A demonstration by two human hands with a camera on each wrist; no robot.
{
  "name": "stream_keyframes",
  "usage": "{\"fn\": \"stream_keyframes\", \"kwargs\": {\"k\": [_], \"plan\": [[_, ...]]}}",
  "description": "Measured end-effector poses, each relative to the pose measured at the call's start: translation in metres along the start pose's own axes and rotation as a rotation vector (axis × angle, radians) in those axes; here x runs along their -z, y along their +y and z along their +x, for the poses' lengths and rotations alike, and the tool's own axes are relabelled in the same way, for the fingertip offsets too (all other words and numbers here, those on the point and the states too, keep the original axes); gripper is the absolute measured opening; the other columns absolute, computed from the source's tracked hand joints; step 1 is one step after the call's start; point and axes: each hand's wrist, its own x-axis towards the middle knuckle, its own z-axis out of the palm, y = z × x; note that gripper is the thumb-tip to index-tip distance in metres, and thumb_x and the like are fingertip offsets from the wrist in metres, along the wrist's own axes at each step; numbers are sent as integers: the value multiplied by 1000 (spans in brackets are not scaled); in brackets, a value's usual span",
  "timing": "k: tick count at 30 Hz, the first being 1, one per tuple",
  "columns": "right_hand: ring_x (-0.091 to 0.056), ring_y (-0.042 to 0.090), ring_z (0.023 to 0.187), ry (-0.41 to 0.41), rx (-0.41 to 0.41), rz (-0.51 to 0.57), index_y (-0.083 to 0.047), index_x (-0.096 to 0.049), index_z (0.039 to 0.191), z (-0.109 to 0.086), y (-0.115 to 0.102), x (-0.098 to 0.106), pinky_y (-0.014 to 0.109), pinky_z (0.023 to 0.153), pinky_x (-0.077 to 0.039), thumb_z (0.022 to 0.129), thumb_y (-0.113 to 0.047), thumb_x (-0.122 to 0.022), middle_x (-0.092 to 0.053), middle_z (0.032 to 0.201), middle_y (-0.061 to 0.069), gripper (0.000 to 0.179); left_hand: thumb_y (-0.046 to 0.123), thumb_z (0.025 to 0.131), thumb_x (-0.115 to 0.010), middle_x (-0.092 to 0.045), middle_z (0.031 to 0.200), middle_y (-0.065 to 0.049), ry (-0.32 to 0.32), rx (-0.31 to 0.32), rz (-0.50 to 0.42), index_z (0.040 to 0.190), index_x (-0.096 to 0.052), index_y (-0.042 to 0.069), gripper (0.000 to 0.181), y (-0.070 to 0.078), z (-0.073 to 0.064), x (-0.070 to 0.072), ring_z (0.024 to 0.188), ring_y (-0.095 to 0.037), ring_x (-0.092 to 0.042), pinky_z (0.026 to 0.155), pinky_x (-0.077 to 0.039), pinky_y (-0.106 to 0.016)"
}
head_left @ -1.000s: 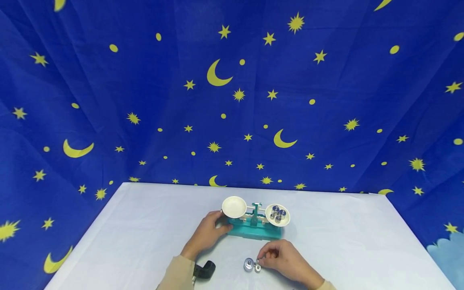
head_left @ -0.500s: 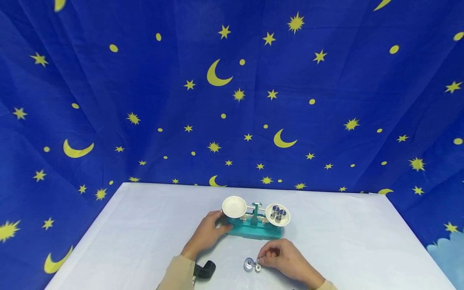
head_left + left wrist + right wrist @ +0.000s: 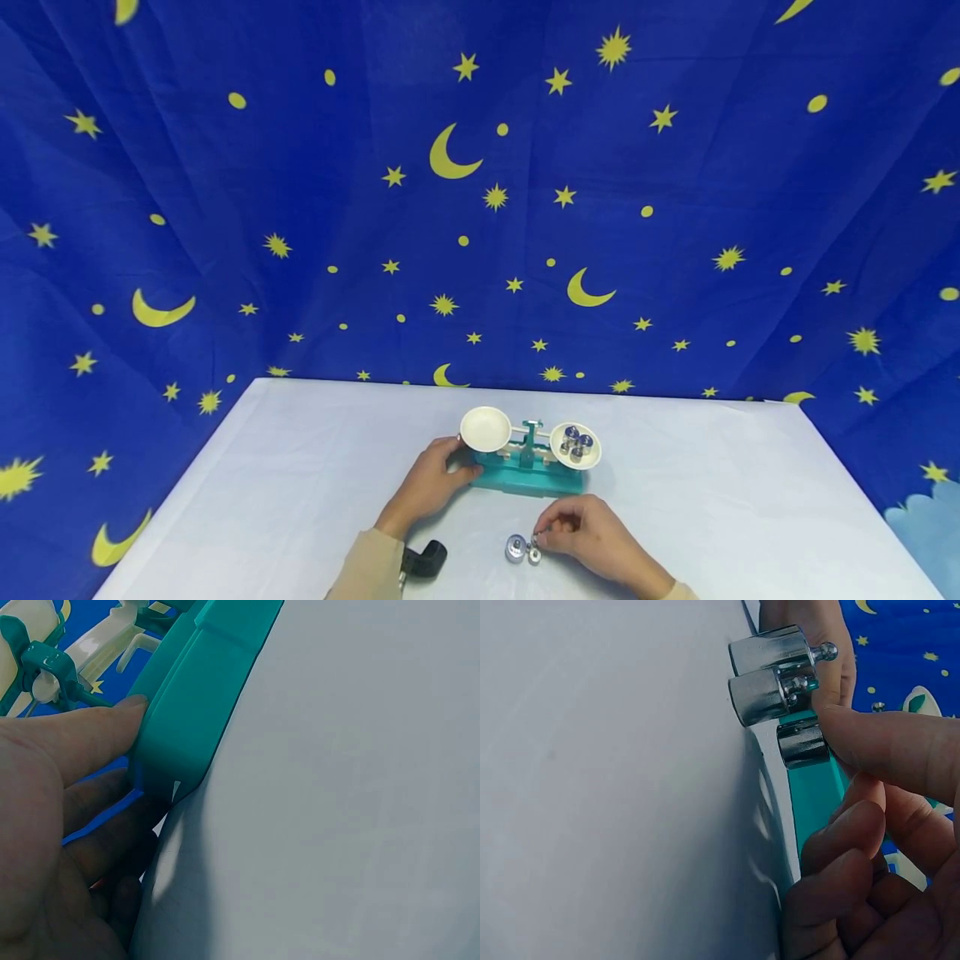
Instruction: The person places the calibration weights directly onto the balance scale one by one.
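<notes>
Pinching small weight (image 3: 802, 745), at tip of right grip (image 3: 588, 535), larger weight (image 3: 515, 548) near

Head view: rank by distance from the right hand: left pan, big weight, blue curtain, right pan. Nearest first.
1. Big weight: just left of the right hand.
2. Right pan: straight beyond it.
3. Left pan: beyond it, leftward.
4. Blue curtain: at the back, behind the table.

Left fingers (image 3: 116, 838) gripping, right fingers (image 3: 847, 834) curled, pinching
</notes>
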Motion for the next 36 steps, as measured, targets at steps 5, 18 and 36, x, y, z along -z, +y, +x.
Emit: {"fn": "stream_keyframes", "kwargs": {"k": [5,18,36], "plan": [[-51,5,64,5,1,20,-10,-76,92,-2,-3,0,18,54,-44,85,-18,-78,-59,73,-2,11,32,92,-73,-59,139,-15,-5,6,0,137,-58,3,56,1,0,0,136,-40,-46,115,-31,-63],[-52,6,61,29,5,11,-9,-76,95,-4,-11,3,19,50,-45,85,-18,-77,-61,73,-1,14,33,92,-73,-59,139,-16,-1,0,1,137,-58,2,57,1,-2,0,135,-41,-46,115,-31,-63],[-51,6,62,69,18,5,-10,-76,95,-8,-21,3,18,52,-44,85,-19,-78,-59,73,-1,13,31,91,-73,-60,138,-15,3,-6,-1,137,-59,4,56,3,-3,0,136,-40,-46,115,-31,-63]]}}
